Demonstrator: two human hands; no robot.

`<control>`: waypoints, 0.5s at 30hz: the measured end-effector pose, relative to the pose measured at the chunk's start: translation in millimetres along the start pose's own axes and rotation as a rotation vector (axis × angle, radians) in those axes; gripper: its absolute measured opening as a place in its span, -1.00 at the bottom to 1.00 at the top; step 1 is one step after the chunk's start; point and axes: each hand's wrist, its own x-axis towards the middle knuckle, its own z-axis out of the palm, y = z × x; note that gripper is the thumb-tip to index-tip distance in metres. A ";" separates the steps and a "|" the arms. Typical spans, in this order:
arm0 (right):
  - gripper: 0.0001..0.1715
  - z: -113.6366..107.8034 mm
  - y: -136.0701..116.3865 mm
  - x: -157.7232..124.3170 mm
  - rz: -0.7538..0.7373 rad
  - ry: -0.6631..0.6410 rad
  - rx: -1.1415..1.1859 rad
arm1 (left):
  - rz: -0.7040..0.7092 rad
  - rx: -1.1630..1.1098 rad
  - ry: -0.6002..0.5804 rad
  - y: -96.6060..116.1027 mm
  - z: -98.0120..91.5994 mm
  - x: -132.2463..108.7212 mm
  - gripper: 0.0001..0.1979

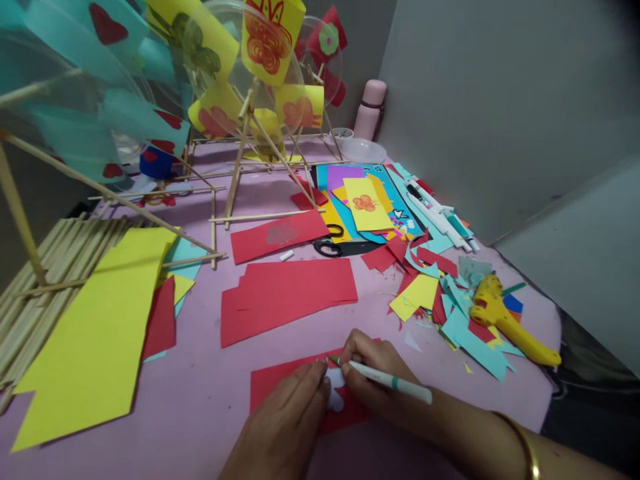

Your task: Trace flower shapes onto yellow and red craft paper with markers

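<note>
My right hand (373, 373) grips a white felt-tip pen (395, 382) with a green tip. The tip rests at the upper edge of a small white rounded paper shape (336, 393), partly covered by my fingers. That shape lies on a red paper strip (265, 387) near the front of the table. My left hand (287, 420) lies flat beside the pen tip, its fingertips pressing on the white shape and the red strip. Just beyond are stacked red paper pieces (295, 290) and a red strip with a dark drawing (277, 235).
Pinwheel-like stick frames with decorated paper (245, 140) stand at the back left. Yellow paper (100, 340) and wooden sticks (45, 280) lie left. Black scissors (330, 248), paper scraps (430, 287), a yellow glue gun (515, 327), markers (440, 217) and a pink flask (370, 110) are right.
</note>
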 end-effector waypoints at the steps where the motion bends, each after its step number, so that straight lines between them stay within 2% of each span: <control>1: -0.91 0.1 0.0 0.2 -0.008 0.002 -0.002 | -0.006 -0.015 0.003 -0.2 0.2 -0.3 -0.60; 9: -0.90 -1.7 -3.8 1.2 -0.011 -0.015 -0.020 | -0.024 -0.044 0.041 3.3 -4.4 5.5 -0.60; 15: -0.89 -1.5 -1.4 -0.3 -0.018 -0.010 -0.014 | -0.047 -0.045 0.029 2.9 -2.0 5.0 -0.61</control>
